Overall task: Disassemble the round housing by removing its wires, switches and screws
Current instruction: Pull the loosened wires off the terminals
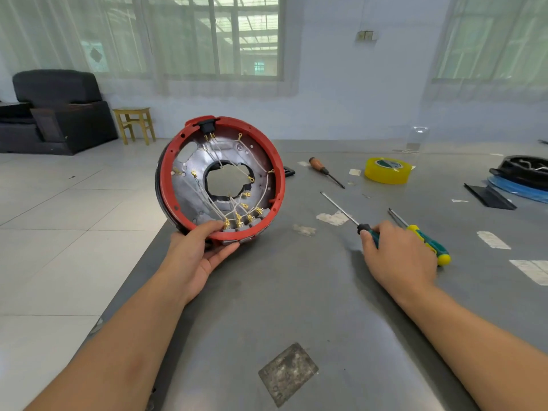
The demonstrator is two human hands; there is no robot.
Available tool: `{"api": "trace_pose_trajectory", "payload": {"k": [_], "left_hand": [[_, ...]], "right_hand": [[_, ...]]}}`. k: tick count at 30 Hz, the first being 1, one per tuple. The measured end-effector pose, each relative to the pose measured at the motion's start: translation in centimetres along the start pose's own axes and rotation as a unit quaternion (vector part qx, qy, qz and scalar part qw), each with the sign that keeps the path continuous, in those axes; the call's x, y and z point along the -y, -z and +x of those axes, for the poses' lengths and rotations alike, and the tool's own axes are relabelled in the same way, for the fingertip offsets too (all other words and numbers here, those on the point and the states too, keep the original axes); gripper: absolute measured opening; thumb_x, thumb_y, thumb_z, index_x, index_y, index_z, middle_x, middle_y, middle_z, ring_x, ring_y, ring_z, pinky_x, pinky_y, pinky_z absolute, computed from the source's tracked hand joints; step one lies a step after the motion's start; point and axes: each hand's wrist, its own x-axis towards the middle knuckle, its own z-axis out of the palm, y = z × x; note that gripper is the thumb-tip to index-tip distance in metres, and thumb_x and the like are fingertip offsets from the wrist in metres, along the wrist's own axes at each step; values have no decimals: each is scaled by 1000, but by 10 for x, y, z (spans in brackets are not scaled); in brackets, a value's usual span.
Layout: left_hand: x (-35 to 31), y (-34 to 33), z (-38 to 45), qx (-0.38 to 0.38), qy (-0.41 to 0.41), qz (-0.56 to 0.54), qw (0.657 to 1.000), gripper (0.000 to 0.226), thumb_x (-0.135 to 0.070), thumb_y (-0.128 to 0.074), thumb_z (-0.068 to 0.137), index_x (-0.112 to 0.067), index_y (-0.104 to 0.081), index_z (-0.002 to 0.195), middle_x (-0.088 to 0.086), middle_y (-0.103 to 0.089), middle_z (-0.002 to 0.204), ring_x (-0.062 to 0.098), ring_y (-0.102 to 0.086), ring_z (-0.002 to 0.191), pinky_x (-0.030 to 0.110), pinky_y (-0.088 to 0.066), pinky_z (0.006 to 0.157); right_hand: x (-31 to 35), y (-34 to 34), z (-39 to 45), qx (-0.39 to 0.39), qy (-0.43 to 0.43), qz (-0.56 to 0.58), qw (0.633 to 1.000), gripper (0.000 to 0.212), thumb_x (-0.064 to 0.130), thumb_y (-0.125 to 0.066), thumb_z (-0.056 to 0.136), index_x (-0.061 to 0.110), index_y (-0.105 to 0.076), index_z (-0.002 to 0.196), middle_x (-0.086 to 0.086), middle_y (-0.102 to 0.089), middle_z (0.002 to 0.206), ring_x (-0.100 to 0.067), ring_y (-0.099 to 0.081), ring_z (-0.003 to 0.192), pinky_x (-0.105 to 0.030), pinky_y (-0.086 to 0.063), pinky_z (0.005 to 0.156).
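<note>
Grey metal worktop (296,292) filling the lower right of the frame, with the person standing at its near left corner. Round housing (220,176), red-rimmed, is being held on edge at centre left, its open face turned toward the viewer and its lower rim touching or just above the worktop; which, cannot be told. Left hand (197,250) is cupping that lower rim from below, palm up, thumb hooked over the inside edge beside the brass terminals (240,219), fingers curled under the outside: a firm grasp on the housing, forearm reaching in from the lower left. Right hand (397,250) is lying knuckles-up at centre right, its fingers closing around the dark handle of a long screwdriver (341,210) whose shaft is pointing toward the upper left; wrist low, forearm coming in from the lower right. A second screwdriver (427,241), green and yellow, is lying just beside that hand. White wires (207,197) are crossing the silver inner plate, still attached to the terminals and to the black switch (206,127) at the top rim.

Judgement: the tool is being picked up for screw removal. To do this well, the housing should be braced steady, and the tip seated squarely in the screw head before turning, clear of the wires.
</note>
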Motion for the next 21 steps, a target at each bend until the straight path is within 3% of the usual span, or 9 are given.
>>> {"api": "trace_pose_trajectory", "payload": {"k": [3, 7, 10, 13, 16, 18, 21], "left_hand": [[1, -4, -3, 6, 7, 9, 1000, 53, -3, -76, 92, -6, -52, 139, 25, -74, 121, 36, -81, 92, 42, -66, 70], [2, -8, -7, 8, 8, 31, 999, 56, -3, -80, 88, -18, -43, 128, 25, -71, 115, 38, -81, 85, 44, -66, 66], [3, -10, -9, 24, 19, 48, 998, 52, -5, -81, 89, -23, -43, 119, 24, -71, 115, 41, -80, 86, 45, -66, 66], [4, -11, -12, 37, 25, 71, 997, 52, -9, -81, 89, -23, -42, 121, 23, -72, 116, 43, -80, 87, 44, -66, 66], [4, -12, -15, 45, 30, 110, 992, 55, -20, -84, 89, -25, -41, 123, 24, -72, 115, 46, -79, 85, 42, -66, 64], [3, -12, -16, 51, 35, 152, 986, 61, -35, -86, 87, -26, -40, 127, 23, -74, 114, 46, -79, 83, 40, -66, 60], [0, -14, -18, 46, 44, 208, 976, 76, -56, -86, 81, -26, -39, 132, 23, -74, 116, 44, -80, 81, 38, -65, 57]], "right_hand": [[1, -2, 0, 0, 23, -85, 996, 36, 51, -46, 101, 19, -57, 89, -2, -66, 82, -26, -64, 80, -32, -33, 54], [2, -1, -1, 11, 39, -124, 992, 35, 53, -48, 98, 21, -59, 88, -2, -67, 90, -26, -64, 87, -34, -34, 64], [5, 3, -2, -12, 59, -144, 988, 38, 55, -53, 94, 21, -64, 106, -5, -65, 108, -29, -60, 100, -39, -42, 78], [23, 7, -8, -107, 185, -50, 976, 51, 52, -63, 90, 19, -60, 130, -8, -58, 131, -34, -56, 110, -45, -40, 88], [57, 8, -22, -149, 324, 27, 934, 61, 56, -56, 92, 21, -52, 142, -5, -49, 146, -31, -49, 126, -45, -38, 99], [76, 6, -28, -138, 370, 50, 917, 65, 61, -54, 92, 20, -51, 143, -5, -46, 150, -30, -46, 134, -45, -36, 107], [88, 7, -25, -134, 388, 83, 908, 61, 61, -58, 92, 15, -59, 131, -5, -55, 138, -28, -50, 130, -42, -33, 114]]}}
